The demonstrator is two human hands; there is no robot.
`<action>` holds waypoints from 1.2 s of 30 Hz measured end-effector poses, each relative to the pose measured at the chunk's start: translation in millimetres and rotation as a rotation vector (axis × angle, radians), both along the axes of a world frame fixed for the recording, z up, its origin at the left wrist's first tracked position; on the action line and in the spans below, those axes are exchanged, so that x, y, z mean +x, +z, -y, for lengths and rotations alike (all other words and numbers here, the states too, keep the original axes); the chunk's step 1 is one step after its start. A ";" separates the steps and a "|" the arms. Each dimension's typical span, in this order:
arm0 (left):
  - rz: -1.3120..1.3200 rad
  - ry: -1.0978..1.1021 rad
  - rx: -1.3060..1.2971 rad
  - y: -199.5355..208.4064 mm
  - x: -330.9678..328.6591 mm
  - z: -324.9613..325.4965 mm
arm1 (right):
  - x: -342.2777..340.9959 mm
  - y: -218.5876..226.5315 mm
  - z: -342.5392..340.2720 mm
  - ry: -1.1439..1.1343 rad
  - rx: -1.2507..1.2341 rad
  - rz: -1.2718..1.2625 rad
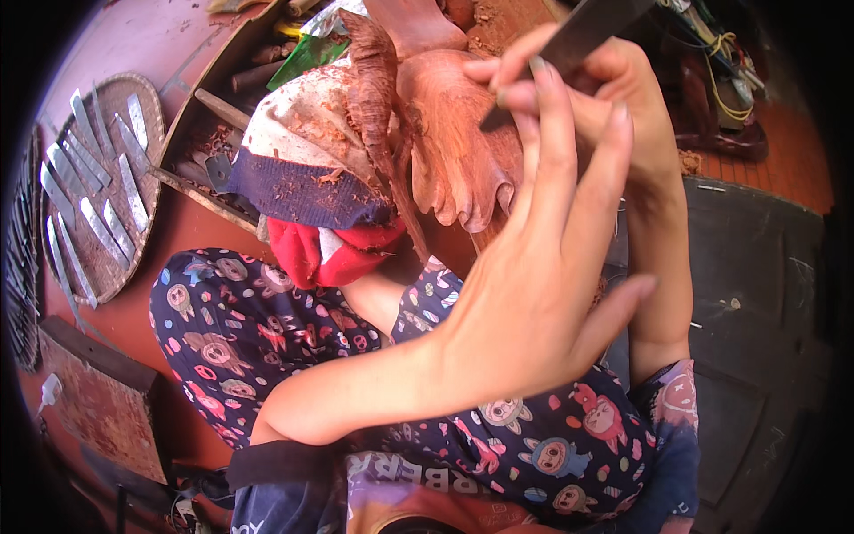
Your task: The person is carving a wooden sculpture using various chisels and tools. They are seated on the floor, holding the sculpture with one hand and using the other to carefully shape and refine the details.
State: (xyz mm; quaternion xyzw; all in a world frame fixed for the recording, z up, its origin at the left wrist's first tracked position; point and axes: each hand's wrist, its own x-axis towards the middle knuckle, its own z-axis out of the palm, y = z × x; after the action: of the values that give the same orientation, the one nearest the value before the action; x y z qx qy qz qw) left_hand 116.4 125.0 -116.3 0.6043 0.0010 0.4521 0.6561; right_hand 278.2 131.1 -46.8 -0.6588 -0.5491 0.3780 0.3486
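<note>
My right hand (614, 98) is closed around a dark, flat bar-shaped tool (587, 36), whose narrow lower end meets a reddish-brown carved wooden piece (454, 125). My left hand (543, 240) crosses in front with its fingers stretched out and apart. Its longer fingertips overlap the tool in this view; whether they press on it I cannot tell. Scalloped folds shape the wood's lower edge. Along its left side runs a rough, darker strip of wood (374, 98). Part of the carving is hidden behind my left hand and fingers.
A bundle of cloth (302, 125) dusted with shavings lies left of the carving. Beyond it stands a wooden tray (205, 191) with tools. A round woven basket (151, 214) holds several blades. A wooden block (98, 400) sits lower left; a dark panel (756, 294) lies right.
</note>
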 end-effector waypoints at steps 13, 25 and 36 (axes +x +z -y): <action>-0.033 -0.125 0.037 8.7 -35.9 45.6 | 22.6 32.4 36.5 0.020 0.227 -0.243; -0.319 -0.084 0.283 -20.2 -64.3 32.7 | 37.4 5.2 43.9 0.020 0.306 -0.347; -0.208 -0.136 0.238 -7.8 -50.7 21.8 | 25.2 1.3 27.5 0.111 0.332 -0.349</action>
State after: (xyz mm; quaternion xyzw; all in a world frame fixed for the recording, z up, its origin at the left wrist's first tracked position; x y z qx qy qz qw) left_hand 65.7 103.3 -124.1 0.7199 -0.0258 0.3387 0.6053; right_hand 303.4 103.6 -45.5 -0.4858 -0.5706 0.4093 0.5205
